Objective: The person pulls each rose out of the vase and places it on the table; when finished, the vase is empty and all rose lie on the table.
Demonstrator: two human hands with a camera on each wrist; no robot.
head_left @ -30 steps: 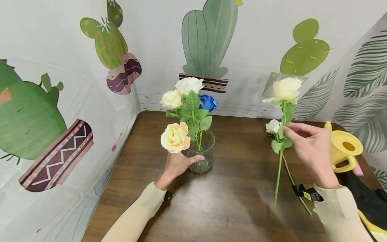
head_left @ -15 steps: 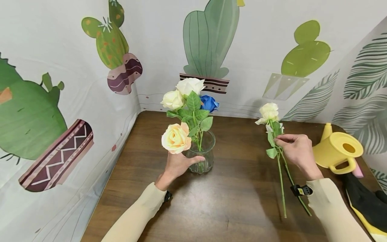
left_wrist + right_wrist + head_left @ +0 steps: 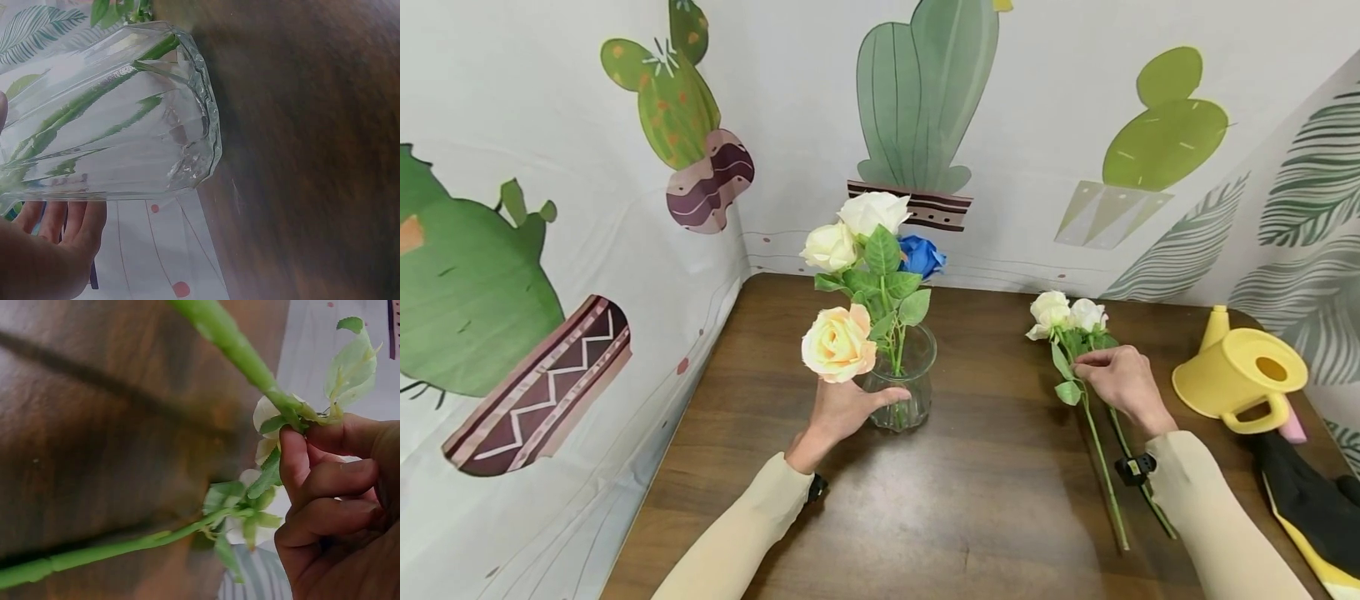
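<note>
Prob. best we go lightly: our R hand (image 3: 1117,382) pinches cream rose (image 3: 1049,312) by its stem, head toward 11 o'clock; L hand (image 3: 844,408) curls fingers round glass vase (image 3: 917,398).

Dressed-up tabletop corner; whether housed in home or studio cannot be told. Wooden table (image 3: 985,500) enclosed behind, at left and at right by white cloth (image 3: 790,125), creased left of table, printed with 4 potted cacti (image 3: 925,108) and striped leaves (image 3: 1191,250). Homely items placed on table: glass vase (image 3: 917,402) with roses (image 3: 874,213), yellow watering can (image 3: 1225,375) near table's right edge.
</note>
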